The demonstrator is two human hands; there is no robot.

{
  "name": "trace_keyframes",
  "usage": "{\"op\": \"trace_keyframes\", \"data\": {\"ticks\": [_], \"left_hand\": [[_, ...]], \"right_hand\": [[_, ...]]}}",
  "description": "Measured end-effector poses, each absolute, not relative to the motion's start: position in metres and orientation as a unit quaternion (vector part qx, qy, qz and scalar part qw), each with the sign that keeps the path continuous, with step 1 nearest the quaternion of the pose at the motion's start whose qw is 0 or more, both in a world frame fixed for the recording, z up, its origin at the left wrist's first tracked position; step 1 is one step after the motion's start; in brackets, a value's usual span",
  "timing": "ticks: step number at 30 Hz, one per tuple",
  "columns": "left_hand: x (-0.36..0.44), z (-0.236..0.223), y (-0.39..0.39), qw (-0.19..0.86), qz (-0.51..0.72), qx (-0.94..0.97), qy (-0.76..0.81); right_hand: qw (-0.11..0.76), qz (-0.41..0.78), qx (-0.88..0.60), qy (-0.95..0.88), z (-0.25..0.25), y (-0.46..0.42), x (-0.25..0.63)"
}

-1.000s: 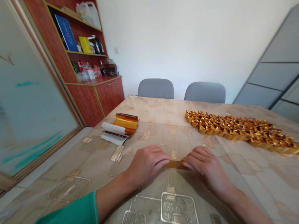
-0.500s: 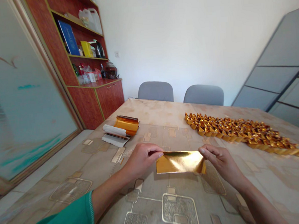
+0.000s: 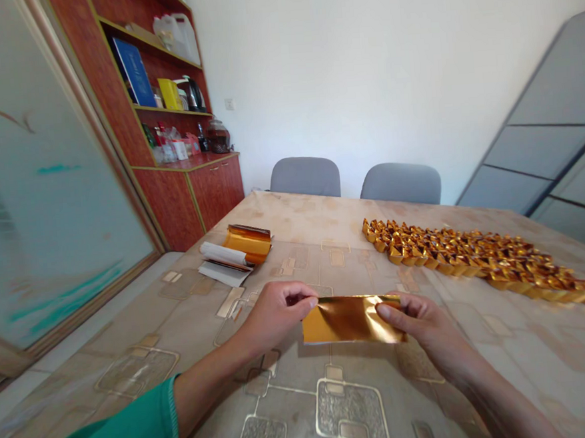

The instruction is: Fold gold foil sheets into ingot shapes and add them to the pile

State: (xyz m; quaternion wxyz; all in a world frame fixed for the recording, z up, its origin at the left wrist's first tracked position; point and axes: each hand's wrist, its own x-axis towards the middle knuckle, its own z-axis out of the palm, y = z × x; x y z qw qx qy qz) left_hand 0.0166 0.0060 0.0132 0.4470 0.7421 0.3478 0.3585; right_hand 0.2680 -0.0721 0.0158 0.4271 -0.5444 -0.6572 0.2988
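A gold foil sheet (image 3: 350, 320) is held by its short ends, pinched in the half-closed left hand (image 3: 276, 317) and right hand (image 3: 425, 326).

This is a small indoor room, most like a modest office or meeting room with a homely side; the pictures do not settle which. Two grey upholstered chairs (image 3: 304, 177) stand at the far side of the surface (image 3: 292, 209), which has a patterned cover. Beyond its far left corner stands a red-brown wooden wall cabinet (image 3: 185, 200), its shelves holding an electric kettle (image 3: 193, 94), plastic jugs (image 3: 174, 37), a blue binder (image 3: 132, 62) and a glass jar (image 3: 218, 136). To the left of the surface is a frosted sliding glass door (image 3: 55, 195), and a grey panelled partition (image 3: 552, 141) leans beyond its right side.
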Motion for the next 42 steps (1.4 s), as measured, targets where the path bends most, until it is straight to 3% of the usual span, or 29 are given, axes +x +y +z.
{"op": "trace_keyframes", "data": {"ticks": [3, 6, 11, 18, 22, 26, 34, 42], "left_hand": [[0.016, 0.012, 0.008, 0.480, 0.374, 0.725, 0.323], [0.015, 0.012, 0.008, 0.481, 0.362, 0.740, 0.299], [0.011, 0.011, 0.009, 0.258, 0.398, 0.847, 0.239], [0.017, 0.003, -0.003, 0.035, 0.384, 0.919, 0.087], [0.026, 0.000, -0.013, -0.036, 0.318, 0.943, 0.096], [0.028, -0.007, -0.013, -0.012, 0.248, 0.965, 0.089], [0.007, -0.006, -0.001, 0.237, 0.175, 0.927, 0.232], [0.007, -0.005, 0.000, 0.247, 0.175, 0.911, 0.279]], "right_hand": [[0.448, 0.341, -0.544, -0.622, 0.014, -0.071, 0.265], [0.481, 0.310, -0.545, -0.612, 0.014, -0.072, 0.264], [0.494, 0.190, -0.466, -0.709, 0.015, -0.074, 0.271], [0.329, -0.015, -0.453, -0.828, 0.020, -0.072, 0.292], [0.228, -0.023, -0.466, -0.855, 0.015, -0.081, 0.263], [0.199, 0.067, -0.471, -0.857, 0.002, -0.089, 0.233], [0.210, 0.142, -0.511, -0.822, -0.004, -0.090, 0.226], [0.262, 0.155, -0.539, -0.785, -0.019, -0.083, 0.225]]}}
